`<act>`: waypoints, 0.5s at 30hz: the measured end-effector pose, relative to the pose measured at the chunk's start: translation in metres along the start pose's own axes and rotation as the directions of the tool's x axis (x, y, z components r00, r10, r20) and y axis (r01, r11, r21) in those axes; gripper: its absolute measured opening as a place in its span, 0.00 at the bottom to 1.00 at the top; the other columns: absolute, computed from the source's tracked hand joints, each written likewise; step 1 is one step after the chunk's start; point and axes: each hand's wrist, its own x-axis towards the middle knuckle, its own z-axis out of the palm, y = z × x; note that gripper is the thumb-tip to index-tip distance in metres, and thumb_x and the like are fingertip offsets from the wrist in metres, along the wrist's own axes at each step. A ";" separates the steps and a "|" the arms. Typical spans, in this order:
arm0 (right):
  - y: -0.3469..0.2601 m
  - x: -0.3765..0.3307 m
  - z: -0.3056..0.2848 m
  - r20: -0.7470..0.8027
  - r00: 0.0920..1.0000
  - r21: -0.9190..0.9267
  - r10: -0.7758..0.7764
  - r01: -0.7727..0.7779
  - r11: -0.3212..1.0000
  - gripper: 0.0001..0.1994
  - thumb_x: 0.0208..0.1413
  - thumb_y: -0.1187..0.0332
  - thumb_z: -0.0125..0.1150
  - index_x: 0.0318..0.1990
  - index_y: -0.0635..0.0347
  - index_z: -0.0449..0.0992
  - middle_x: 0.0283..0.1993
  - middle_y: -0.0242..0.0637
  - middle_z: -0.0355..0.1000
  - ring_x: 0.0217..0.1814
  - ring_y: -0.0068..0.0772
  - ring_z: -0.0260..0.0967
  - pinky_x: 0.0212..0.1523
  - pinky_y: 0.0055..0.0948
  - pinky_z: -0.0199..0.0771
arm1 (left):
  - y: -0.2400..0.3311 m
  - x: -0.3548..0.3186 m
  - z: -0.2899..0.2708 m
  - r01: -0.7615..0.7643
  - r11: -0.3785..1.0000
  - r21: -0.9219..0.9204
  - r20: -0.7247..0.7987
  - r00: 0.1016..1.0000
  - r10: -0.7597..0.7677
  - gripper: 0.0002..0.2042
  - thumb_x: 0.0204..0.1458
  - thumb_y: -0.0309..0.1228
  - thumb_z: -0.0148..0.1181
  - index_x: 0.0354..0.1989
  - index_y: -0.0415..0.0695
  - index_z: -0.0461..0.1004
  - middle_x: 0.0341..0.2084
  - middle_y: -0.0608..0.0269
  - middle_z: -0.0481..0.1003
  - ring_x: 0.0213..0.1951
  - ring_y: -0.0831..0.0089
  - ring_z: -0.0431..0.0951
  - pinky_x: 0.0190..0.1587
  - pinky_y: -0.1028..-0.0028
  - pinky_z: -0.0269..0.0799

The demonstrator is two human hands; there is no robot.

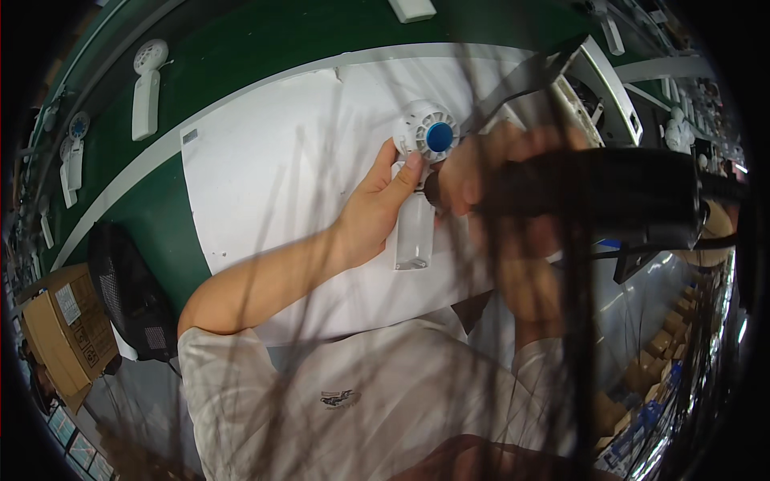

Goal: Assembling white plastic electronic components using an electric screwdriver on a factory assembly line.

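A small white handheld fan (415, 215) with a round head and a blue disc (439, 137) at its centre lies over the white sheet. My left hand (373, 204) grips it at the neck, thumb on top, just below the head. From the right, my right hand (463, 175) is closed round the front of a black electric screwdriver (626, 192), whose nose reaches the fan's neck. Dark hair strands hang before the lens and blur the right hand's fingers. Whether the bit touches a screw is hidden.
The white sheet (257, 176) lies by a green belt (265, 56). Another white fan (145, 100) rests on that belt at the far left. A white frame (613, 88) stands at the back right. A black mesh backrest (132, 297) and a cardboard box (72, 325) are at left.
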 end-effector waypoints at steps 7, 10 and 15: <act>-0.076 0.002 -0.029 -0.043 0.915 -0.277 -0.401 0.374 0.885 0.35 0.56 0.35 0.50 0.52 0.62 0.59 0.27 0.44 0.67 0.23 0.35 0.66 0.22 0.32 0.71 | -0.008 0.017 0.029 0.056 0.995 0.085 -0.115 0.992 -0.046 0.19 0.66 0.46 0.43 0.58 0.49 0.60 0.42 0.62 0.71 0.41 0.73 0.74 0.41 0.69 0.75; -0.089 -0.002 -0.041 -0.110 0.829 -0.550 -0.548 0.409 0.729 0.36 0.58 0.34 0.46 0.53 0.62 0.56 0.26 0.46 0.66 0.21 0.36 0.64 0.22 0.32 0.71 | -0.021 0.027 0.029 0.050 0.986 0.159 -0.053 0.998 -0.042 0.20 0.64 0.48 0.45 0.56 0.47 0.62 0.44 0.62 0.71 0.42 0.72 0.74 0.42 0.69 0.75; -0.084 -0.004 -0.046 -0.054 0.914 -0.241 -0.401 0.378 0.894 0.37 0.57 0.36 0.50 0.53 0.66 0.54 0.30 0.48 0.66 0.23 0.37 0.65 0.25 0.34 0.72 | -0.030 0.037 0.035 0.056 0.998 -0.027 -0.026 0.998 -0.057 0.24 0.63 0.54 0.41 0.53 0.46 0.65 0.45 0.62 0.72 0.42 0.72 0.75 0.44 0.68 0.75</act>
